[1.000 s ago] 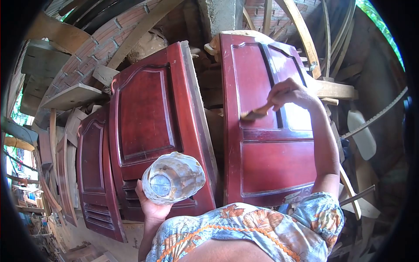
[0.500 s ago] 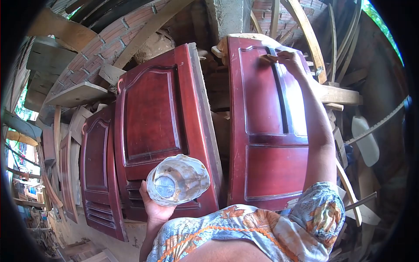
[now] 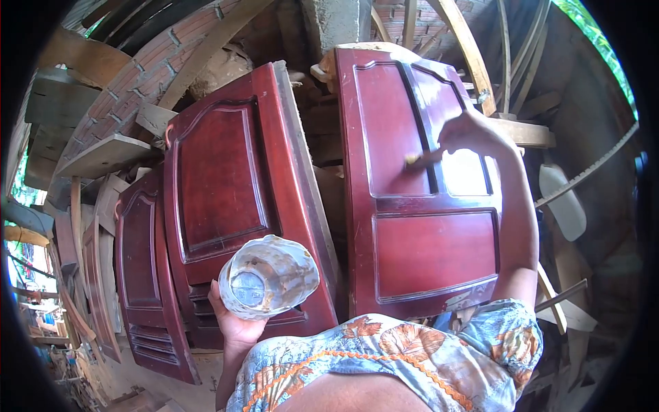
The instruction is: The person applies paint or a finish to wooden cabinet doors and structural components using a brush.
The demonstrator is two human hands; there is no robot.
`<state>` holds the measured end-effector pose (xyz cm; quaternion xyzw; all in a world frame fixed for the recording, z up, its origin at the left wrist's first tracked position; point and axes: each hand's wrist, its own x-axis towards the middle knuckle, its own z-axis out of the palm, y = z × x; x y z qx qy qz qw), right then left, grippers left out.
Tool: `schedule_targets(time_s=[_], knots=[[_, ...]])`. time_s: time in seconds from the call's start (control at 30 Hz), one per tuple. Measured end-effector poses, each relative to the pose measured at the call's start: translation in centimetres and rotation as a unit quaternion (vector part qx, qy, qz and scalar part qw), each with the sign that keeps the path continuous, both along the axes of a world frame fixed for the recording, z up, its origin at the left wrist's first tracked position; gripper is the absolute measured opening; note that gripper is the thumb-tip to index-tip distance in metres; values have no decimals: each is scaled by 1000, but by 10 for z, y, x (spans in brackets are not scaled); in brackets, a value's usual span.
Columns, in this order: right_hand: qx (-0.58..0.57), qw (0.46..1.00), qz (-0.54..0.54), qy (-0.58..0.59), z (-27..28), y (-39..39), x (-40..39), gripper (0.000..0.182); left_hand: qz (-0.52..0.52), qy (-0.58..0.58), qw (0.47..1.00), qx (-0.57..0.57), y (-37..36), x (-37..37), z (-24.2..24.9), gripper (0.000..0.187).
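Note:
My left hand (image 3: 237, 325) grips a pale, stained plastic tub (image 3: 296, 276) by its side. The tub is tipped so its inside faces me, with brown residue on the walls. My right hand (image 3: 469, 134) is closed round the handle of a paintbrush (image 3: 423, 161). The light bristles are at the lower part of the upper left panel of a dark red wooden door (image 3: 436, 257), near the moulding. Whether the tip touches the surface is hard to tell. Bright glare covers part of the upper right panel.
Another red door (image 3: 220, 178) leans left of it, with a smaller louvred door (image 3: 141, 257) farther left. Behind are a brick wall (image 3: 147, 82), a concrete post (image 3: 340, 24) and loose timber. A white plastic container (image 3: 564, 202) and a saw-toothed strip (image 3: 590, 180) are at right.
My right hand and the paintbrush have moved down the door's upper left panel, from near its top to near its bottom. The whole view has shifted slightly. The tub stays in my left hand.

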<state>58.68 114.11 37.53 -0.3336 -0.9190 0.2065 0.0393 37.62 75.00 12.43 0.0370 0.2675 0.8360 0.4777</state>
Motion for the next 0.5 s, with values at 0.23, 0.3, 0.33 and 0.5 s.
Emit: schedule_targets(time_s=[0.23, 0.3, 0.33, 0.5], knots=[[-183, 978, 70, 69, -2, 9, 8, 20, -6, 3, 1000, 0, -2, -5, -8, 88], [-144, 976, 85, 138, -10, 51, -1, 22, 5, 12, 1000, -24, 0, -2, -4, 89], [-99, 977, 90, 164, -16, 74, -7, 23, 10, 12, 1000, -22, 0, -2, -4, 89], [-22, 945, -28, 324, -47, 175, -46, 26, 10, -6, 1000, -24, -2, -1, -4, 89]])
